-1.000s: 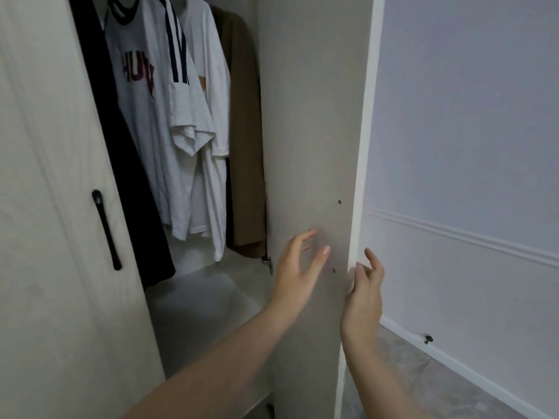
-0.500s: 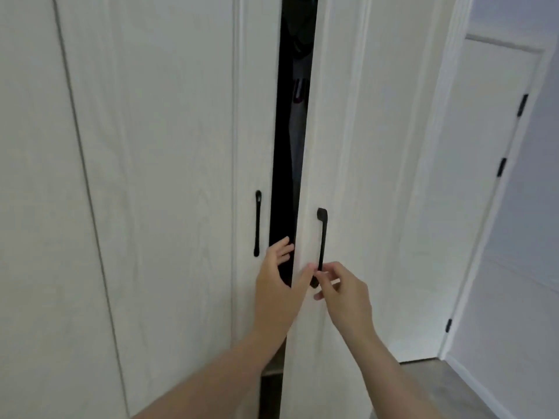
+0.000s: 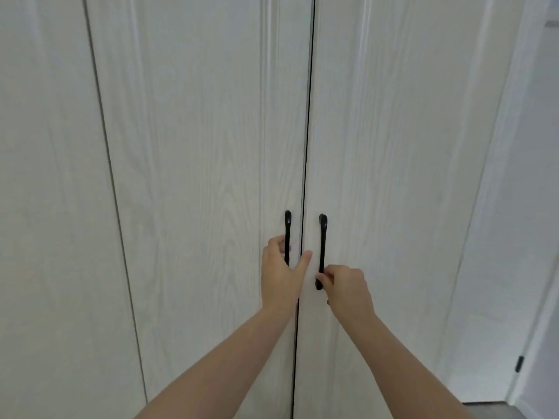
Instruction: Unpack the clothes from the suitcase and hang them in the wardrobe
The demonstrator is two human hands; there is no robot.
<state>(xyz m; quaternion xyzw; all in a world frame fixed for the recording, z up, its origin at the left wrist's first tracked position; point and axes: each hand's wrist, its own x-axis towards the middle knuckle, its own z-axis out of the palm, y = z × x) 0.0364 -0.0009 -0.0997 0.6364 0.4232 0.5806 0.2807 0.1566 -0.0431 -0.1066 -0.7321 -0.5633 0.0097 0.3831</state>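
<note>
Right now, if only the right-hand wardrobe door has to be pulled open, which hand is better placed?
Right. The right hand has its fingers curled round the lower end of the right door handle. The left hand is on the left door handle, across the closed seam.

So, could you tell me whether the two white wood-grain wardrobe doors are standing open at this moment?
No, the left white wood-grain wardrobe door and the right door meet along a thin dark seam, with each hand on a black bar handle.
</note>
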